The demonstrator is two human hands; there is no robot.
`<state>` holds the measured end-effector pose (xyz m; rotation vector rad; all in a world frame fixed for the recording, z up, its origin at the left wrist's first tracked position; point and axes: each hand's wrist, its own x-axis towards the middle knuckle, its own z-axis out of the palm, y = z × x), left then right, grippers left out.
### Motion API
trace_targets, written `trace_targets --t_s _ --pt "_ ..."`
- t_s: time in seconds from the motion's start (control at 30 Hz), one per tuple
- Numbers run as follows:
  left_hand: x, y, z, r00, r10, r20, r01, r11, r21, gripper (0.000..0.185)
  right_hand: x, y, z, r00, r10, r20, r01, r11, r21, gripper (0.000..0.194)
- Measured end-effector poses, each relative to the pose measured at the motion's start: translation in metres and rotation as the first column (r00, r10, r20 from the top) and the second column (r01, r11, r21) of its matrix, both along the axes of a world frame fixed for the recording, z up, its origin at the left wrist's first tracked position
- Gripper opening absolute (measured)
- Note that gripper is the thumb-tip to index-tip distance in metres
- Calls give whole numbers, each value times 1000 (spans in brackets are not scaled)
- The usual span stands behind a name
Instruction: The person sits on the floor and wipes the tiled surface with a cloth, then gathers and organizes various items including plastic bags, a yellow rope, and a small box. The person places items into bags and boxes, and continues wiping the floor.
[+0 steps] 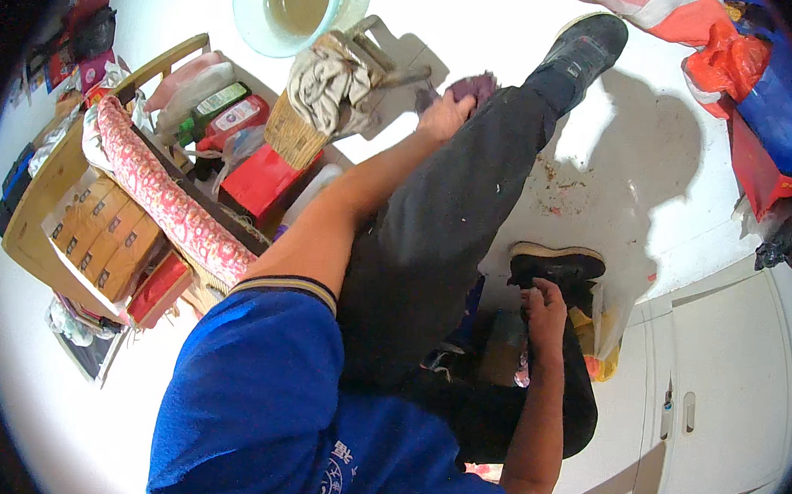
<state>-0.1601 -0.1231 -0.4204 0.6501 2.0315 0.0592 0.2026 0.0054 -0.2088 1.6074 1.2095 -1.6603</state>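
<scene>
My left hand [444, 118] grips a crumpled purple cloth [474, 91] beside the shin of my outstretched left leg. That leg wears a dark trouser leg [450, 216] with pale specks on it and ends in a black sneaker [587, 50] with a light sole. My right hand [547, 311] hovers at the ankle of my bent right leg, just below the other black shoe [556, 265]. Its fingers are curled, and whether they pinch something is not visible. Dirt crumbs [558, 186] lie on the floor between the two shoes.
A light-blue basin [246, 23] of murky water stands beyond a wooden stool [294, 133] bearing a greyish rag [328, 87]. Bottles [236, 115], a red box [261, 179] and a wooden bed frame [29, 221] are at left. White cabinet doors [732, 367] line the right; bags [784, 116] lie upper right.
</scene>
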Motion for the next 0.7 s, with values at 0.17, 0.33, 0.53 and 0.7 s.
trace_targets --t_s 0.17,0.33,0.53,0.7 --pt "33 -18 2 993 3 117 -4 1000 5 45 -1 -6 -4 998 -52 -25 52 999 5 27" --pt "45 -76 31 963 270 20 -271 962 30 53 12 -9 -5 999 36 33 -37 999 19 32" --pt "42 -157 -25 923 257 -287 -273 962 -20 85 24 -7 -13 1000 1 3 -1 999 38 34" --pt "34 -170 -36 918 388 -79 -393 916 -81 89 30 -20 -27 997 71 33 -72 996 42 32"
